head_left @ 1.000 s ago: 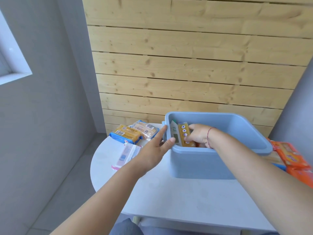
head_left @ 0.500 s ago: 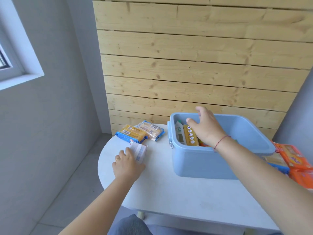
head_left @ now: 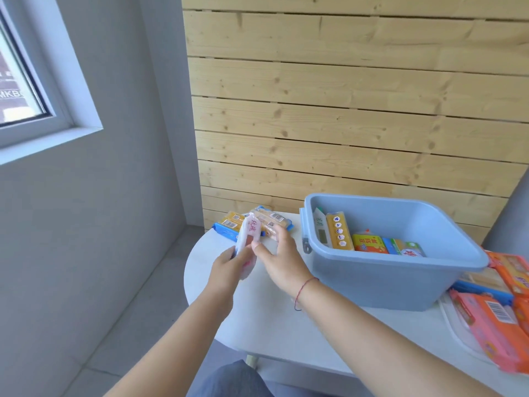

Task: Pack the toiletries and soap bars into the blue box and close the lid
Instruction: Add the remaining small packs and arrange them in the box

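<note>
The open blue box point(head_left: 380, 279) stands on the white table point(head_left: 274, 319). Several boxed toiletries and soap bars point(head_left: 339, 230) stand inside along its left and front walls. My left hand point(head_left: 232, 266) holds a white packet with red print point(head_left: 248, 230) upright above the table, left of the box. My right hand point(head_left: 279, 255) touches the packet's lower end with its fingertips. Two yellow soap packs in blue wrap point(head_left: 229, 223) lie behind the packet near the wall.
Orange and pink soap packs point(head_left: 492, 316) lie stacked at the table's right edge, beside the box. A wooden slat wall rises behind the table. A grey wall with a window point(head_left: 25, 90) is on the left. No lid is in view.
My right hand has left the box and come over to the left. My left hand has lifted the white packet off the table. The camera has turned left.
</note>
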The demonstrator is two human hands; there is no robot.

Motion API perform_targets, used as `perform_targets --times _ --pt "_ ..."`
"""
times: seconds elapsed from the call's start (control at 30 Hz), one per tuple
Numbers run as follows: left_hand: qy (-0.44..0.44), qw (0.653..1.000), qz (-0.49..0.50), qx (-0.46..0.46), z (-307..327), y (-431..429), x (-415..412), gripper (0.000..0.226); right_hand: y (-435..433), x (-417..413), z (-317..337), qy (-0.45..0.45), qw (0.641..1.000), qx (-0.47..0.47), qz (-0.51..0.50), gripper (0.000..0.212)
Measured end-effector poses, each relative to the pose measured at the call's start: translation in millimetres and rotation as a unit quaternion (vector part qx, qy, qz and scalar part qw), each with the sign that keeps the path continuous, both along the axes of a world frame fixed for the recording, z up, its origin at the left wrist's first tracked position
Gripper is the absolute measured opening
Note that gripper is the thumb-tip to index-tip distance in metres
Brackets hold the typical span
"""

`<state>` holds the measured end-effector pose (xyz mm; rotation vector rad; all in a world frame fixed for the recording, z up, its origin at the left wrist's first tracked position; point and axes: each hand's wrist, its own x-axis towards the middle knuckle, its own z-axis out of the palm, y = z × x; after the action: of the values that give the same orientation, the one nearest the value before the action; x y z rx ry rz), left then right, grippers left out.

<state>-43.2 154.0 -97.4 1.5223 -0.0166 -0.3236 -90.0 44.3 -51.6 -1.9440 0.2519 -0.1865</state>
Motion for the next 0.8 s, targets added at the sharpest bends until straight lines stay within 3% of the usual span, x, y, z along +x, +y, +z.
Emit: perform_targets --times 0.1,0.23,0.3,0.37,0.53,0.63,0.8 --pt "-0.01 0.993 -0.084 -0.083 15.7 5.6 -5.2 0.02 8.5 5.8 5.3 0.074 0.981 0.18 0.007 0.051" --pt "-0.078 0.982 -0.163 -0.055 36.9 2.9 -11.3 0.039 -6.6 5.3 23.4 0.055 0.955 0.29 -0.006 0.039" --pt "-0.101 0.983 -0.15 -0.015 51.2 -3.0 -11.7 0.047 -24.7 -2.3 43.8 0.043 0.96 0.277 0.025 0.031" --pt "-0.112 0.984 -0.136 0.013 64.1 -10.6 -12.0 0.048 -45.6 -8.4 66.6 0.026 0.961 0.271 0.051 0.036" --pt "-0.083 0.986 -0.146 0.023 77.2 -59.6 -18.4 0.05 -124.4 -26.1 106.3 -0.056 0.984 0.161 -0.055 0.049" --pt "-0.091 0.981 -0.166 0.042 76.0 -87.7 -21.5 0.055 -164.4 -29.1 90.7 0.027 0.985 0.056 -0.163 0.04" --pt "-0.12 0.977 -0.152 0.092 64.3 -101.7 -23.1 0.06 -187.8 -15.8 41.7 0.222 0.968 0.039 -0.107 0.022"
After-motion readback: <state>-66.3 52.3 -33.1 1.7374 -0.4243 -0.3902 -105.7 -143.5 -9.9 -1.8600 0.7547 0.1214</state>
